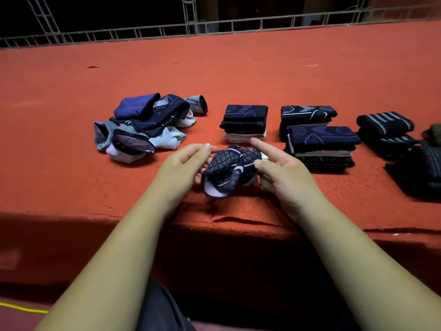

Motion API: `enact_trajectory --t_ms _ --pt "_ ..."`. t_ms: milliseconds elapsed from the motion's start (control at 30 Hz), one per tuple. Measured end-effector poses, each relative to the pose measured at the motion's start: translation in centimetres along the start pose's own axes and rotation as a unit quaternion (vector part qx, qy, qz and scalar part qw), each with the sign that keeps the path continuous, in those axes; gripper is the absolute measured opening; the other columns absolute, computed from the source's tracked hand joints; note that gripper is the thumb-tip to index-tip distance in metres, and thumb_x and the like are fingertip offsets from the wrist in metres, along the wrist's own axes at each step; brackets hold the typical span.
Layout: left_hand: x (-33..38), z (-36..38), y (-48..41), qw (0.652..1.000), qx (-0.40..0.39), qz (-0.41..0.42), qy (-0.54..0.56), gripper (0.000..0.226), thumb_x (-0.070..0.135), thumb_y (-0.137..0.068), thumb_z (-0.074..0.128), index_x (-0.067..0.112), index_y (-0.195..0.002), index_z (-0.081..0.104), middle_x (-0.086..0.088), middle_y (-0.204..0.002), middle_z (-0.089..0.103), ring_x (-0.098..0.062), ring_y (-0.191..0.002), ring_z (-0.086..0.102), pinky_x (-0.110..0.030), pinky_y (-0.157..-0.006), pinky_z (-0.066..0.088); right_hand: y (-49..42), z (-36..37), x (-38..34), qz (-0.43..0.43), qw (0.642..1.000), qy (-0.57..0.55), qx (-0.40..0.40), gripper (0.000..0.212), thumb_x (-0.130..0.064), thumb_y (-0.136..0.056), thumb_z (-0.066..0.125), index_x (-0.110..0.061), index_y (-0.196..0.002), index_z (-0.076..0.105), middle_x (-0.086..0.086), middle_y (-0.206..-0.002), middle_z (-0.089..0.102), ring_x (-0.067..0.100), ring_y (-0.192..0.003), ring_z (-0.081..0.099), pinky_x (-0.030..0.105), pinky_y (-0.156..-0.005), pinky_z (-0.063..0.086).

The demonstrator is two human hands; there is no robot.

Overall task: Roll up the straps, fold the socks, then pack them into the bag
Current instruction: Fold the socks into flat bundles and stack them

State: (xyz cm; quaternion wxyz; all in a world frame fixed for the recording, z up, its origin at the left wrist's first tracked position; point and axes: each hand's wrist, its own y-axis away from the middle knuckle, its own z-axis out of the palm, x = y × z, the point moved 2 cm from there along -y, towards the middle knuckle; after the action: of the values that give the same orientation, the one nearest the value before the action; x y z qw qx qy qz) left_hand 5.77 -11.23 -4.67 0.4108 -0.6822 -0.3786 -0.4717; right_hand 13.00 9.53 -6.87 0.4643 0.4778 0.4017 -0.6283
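Both hands are working at the near edge of a red carpeted surface [238, 68], sharing one dark diamond-patterned sock [226, 168] with a pale lavender lining, which is hanging bunched between them just above the carpet. The left hand [183, 163] is curling its fingers round the sock's left side, with thumb and fingertips meeting at its upper edge. The right hand [284, 170] is pinching the sock's right end under its thumb, the lower fingers tucking beneath the fabric while the index finger is sticking out straight above it. Beyond the left hand, a loose pile of unfolded socks [148, 125] is lying in a heap of navy, grey and pale pieces. Beyond the sock, a small stack of folded socks [244, 121] is sitting, dark ones on top of a pale one. To its right, a second folded stack [306, 115] is standing behind a taller third stack [322, 144], the two touching. Further right, dark rolled straps with pale stripes [384, 123] are lying one against another, and more dark rolls [417, 173] are running off the right edge, too dim to tell apart. A metal railing [214, 27] is running along the far side of the carpet, and a yellow cord [23, 308] is lying on the floor at lower left.
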Motion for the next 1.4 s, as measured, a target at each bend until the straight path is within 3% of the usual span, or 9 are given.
enact_trajectory --t_ms 167,333,433,533,600,800,1067,1233,1400 --pt "-0.2 0.1 0.7 0.994 -0.092 -0.015 -0.051 0.041 0.021 -0.093 0.08 0.024 -0.132 0.066 0.006 -0.117 0.078 -0.002 -0.101 0.073 -0.012 -0.08 0.051 0.7 0.3 -0.6 -0.023 0.999 0.038 0.005 0.046 -0.008 -0.103 0.06 -0.036 -0.138 0.07 -0.005 -0.085 0.067 0.018 -0.074 0.052 0.042 -0.083 0.042" --pt "-1.4 -1.0 -0.4 0.998 -0.046 -0.013 -0.029 0.031 0.005 -0.096 0.073 0.015 -0.126 0.067 0.002 -0.091 0.076 -0.009 -0.071 0.067 -0.025 -0.058 0.049 1.6 -0.3 -1.4 -0.059 0.99 0.123 0.046 0.047 -0.003 -0.102 0.056 -0.034 -0.133 0.072 -0.016 -0.057 0.044 0.005 -0.05 0.036 0.017 -0.054 0.035" --pt "-1.4 -1.4 -0.6 0.999 -0.032 -0.01 0.019 0.023 0.011 -0.099 0.07 0.011 -0.122 0.072 -0.014 -0.1 0.075 -0.022 -0.085 0.067 -0.042 -0.072 0.053 2.3 -0.8 -2.0 -0.077 0.981 0.16 0.078 0.047 0.003 -0.097 0.054 -0.029 -0.123 0.077 -0.019 -0.05 0.048 0.002 -0.046 0.044 0.012 -0.052 0.034" --pt "-1.7 -1.5 -0.6 0.992 -0.042 -0.04 0.112 0.027 0.016 -0.101 0.066 0.007 -0.125 0.072 -0.03 -0.123 0.072 -0.051 -0.117 0.067 -0.072 -0.105 0.047 3.0 -1.4 -2.7 -0.092 0.974 0.179 0.103 0.046 0.004 -0.092 0.052 -0.025 -0.113 0.08 -0.027 -0.055 0.058 -0.005 -0.056 0.056 0.013 -0.062 0.038" --pt "-1.5 -1.2 -0.5 0.985 -0.032 -0.069 0.155 0.027 0.013 -0.105 0.06 0.001 -0.127 0.07 -0.03 -0.124 0.072 -0.054 -0.122 0.064 -0.069 -0.111 0.045 3.6 -1.8 -2.9 -0.101 0.97 0.184 0.125 0.045 0.004 -0.091 0.051 -0.024 -0.107 0.082 -0.028 -0.056 0.059 -0.004 -0.059 0.057 0.016 -0.065 0.038" --pt "-0.9 -1.0 -0.9 0.965 0.039 -0.131 0.223 0.025 0.025 -0.11 0.054 0.01 -0.122 0.07 -0.007 -0.109 0.08 -0.019 -0.091 0.078 -0.034 -0.071 0.064 4.8 -4.3 -3.3 -0.134 0.949 0.147 0.243 0.043 -0.001 -0.089 0.049 -0.026 -0.099 0.082 -0.023 -0.057 0.058 0.0 -0.057 0.051 0.025 -0.063 0.037" --pt "-1.7 0.2 -0.9 0.968 0.014 -0.16 0.195 0.043 0.049 -0.107 0.055 0.011 -0.12 0.071 -0.011 -0.12 0.078 -0.028 -0.109 0.075 -0.047 -0.096 0.06 6.1 -4.5 -3.9 -0.121 0.955 0.215 0.166 0.046 0.009 -0.096 0.049 -0.02 -0.123 0.073 -0.019 -0.089 0.08 -0.006 -0.082 0.072 0.013 -0.081 0.049" --pt "-2.6 0.3 -0.5 0.989 -0.005 -0.124 0.082 0.031 0.005 -0.095 0.075 0.005 -0.125 0.066 -0.012 -0.115 0.079 -0.03 -0.105 0.077 -0.043 -0.092 0.062 5.4 -6.3 -2.4 -0.06 0.934 0.337 0.102 0.059 -0.016 -0.095 0.073 -0.035 -0.149 0.055 -0.02 -0.123 0.074 -0.007 -0.118 0.066 0.024 -0.109 0.046" --pt "-3.1 0.1 -0.6 0.989 0.031 -0.117 0.089 0.037 -0.012 -0.091 0.069 0.004 -0.125 0.068 -0.014 -0.11 0.08 -0.034 -0.098 0.079 -0.042 -0.088 0.064 5.0 -6.4 -1.6 -0.022 0.916 0.392 0.082 0.068 -0.021 -0.09 0.082 -0.027 -0.15 0.05 -0.026 -0.11 0.075 -0.008 -0.116 0.065 0.027 -0.113 0.044"
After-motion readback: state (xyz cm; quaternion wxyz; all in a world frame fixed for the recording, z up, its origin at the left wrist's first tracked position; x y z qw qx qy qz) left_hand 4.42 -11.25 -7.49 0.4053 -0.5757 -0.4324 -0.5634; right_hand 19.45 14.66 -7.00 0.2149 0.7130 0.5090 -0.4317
